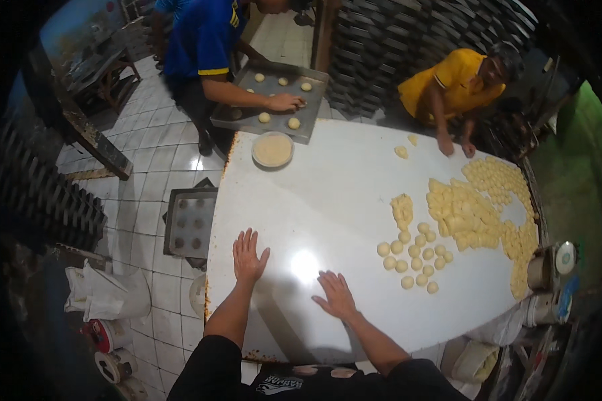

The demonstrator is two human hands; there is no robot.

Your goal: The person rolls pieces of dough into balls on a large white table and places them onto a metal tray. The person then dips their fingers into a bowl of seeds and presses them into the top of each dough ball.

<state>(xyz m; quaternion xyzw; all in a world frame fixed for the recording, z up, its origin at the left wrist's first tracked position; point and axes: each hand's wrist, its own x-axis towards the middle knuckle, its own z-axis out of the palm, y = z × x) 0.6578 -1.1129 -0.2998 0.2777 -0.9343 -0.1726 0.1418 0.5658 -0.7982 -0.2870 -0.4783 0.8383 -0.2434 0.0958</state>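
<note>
My left hand (249, 257) is open, palm down and fingers spread, near the left edge of the white table (341, 180). My right hand (336, 295) is likewise open with spread fingers, over the tabletop nearer the middle; neither holds anything. To the right of it lie several round dough balls (415, 252) in a loose group. Just beyond them is a twisted lump of dough (402, 211). Farther right spreads a large mass of cut dough pieces (463, 212), with many small balls (495, 177) behind it. Two little scraps of dough (400, 152) lie toward the far edge.
A round bowl of pale crumbs (273, 150) stands at the far left corner. Beside it, a person in blue (201, 47) reaches into a metal tray (308, 130) of dough balls. Another in yellow (448, 83) leans at the far right. Stacked trays (170, 220) sit on the tiled floor.
</note>
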